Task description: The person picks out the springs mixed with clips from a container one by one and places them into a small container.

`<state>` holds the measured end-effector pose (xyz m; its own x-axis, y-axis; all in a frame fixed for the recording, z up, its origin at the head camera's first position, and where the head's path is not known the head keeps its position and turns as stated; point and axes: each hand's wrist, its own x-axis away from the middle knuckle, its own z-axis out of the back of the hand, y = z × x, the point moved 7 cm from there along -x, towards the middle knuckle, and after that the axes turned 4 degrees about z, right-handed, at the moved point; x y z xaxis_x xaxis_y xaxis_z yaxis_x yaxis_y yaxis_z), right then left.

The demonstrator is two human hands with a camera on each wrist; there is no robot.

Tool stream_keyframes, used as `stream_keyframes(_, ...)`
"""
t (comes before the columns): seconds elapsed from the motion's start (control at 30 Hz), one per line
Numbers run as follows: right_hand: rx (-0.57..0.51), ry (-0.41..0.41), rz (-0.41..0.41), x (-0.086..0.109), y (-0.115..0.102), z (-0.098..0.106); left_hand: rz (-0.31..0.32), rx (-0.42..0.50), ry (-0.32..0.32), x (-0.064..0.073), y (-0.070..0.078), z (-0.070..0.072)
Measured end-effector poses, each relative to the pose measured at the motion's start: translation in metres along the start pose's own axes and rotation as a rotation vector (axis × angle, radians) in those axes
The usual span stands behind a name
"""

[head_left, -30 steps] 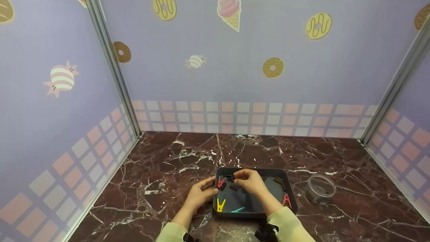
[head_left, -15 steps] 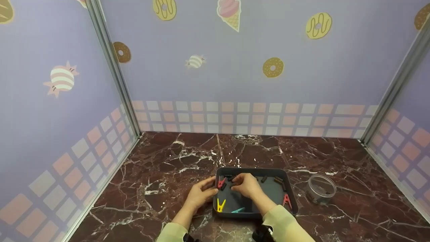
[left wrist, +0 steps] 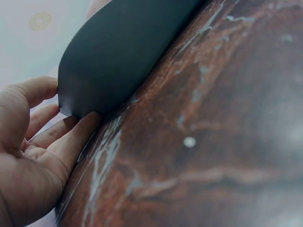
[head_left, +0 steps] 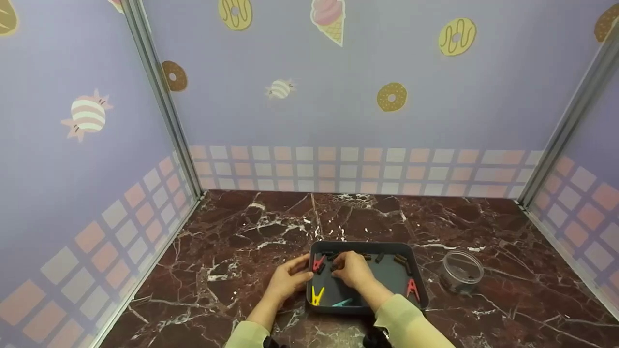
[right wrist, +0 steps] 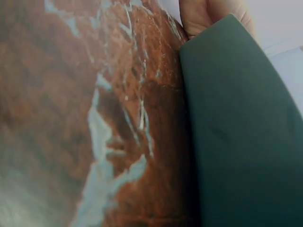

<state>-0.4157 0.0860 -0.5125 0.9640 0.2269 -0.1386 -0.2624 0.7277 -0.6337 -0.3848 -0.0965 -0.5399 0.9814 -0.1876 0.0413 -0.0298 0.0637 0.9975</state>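
Note:
A dark grey rectangular tray [head_left: 396,280] lies on the table in the head view. My left hand [head_left: 286,282] holds its left side, thumb at the rim; in the left wrist view the fingers [left wrist: 78,135] meet the tray's outer wall [left wrist: 109,61]. Inside the tray, my right hand [head_left: 357,271] pinches a small dark cylinder [head_left: 334,266], mostly hidden by the fingertips. Several similar dark cylinders [head_left: 400,259] lie along the back. Red clothespins [head_left: 317,263] lie left and right, a yellow clothespin [head_left: 317,296] at front left, and a blue one [head_left: 342,303] at the front.
Right of the tray stands a round clear plastic tub [head_left: 463,272] with some dark pieces at its bottom. The marbled dark red table [head_left: 232,251] is bounded by patterned walls [head_left: 348,116] at the back and sides. The right wrist view shows mostly tabletop and tray wall [right wrist: 241,123].
My right hand has lowered and moved slightly left and towards me, its fingertips closing around a small dark cylinder that lay in view earlier. The left hand stays at the tray's side.

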Motion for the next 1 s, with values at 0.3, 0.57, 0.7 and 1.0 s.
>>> stream_keyframes(0.3,0.004,-0.009,0.011,0.001,-0.001,0.0,-0.006,0.0,-0.001,0.001,0.001,0.0)
stream_keyframes(0.57,0.003,-0.011,0.01,0.002,-0.001,0.001,-0.011,0.004,-0.014,0.001,0.002,0.0)
stream_keyframes(0.7,-0.026,0.0,0.029,0.002,-0.001,0.003,-0.012,0.012,-0.015,0.001,0.001,0.0)
stream_keyframes(1.0,-0.077,0.007,0.032,0.003,0.0,0.01,-0.015,0.015,-0.012,0.0,0.001,0.0)
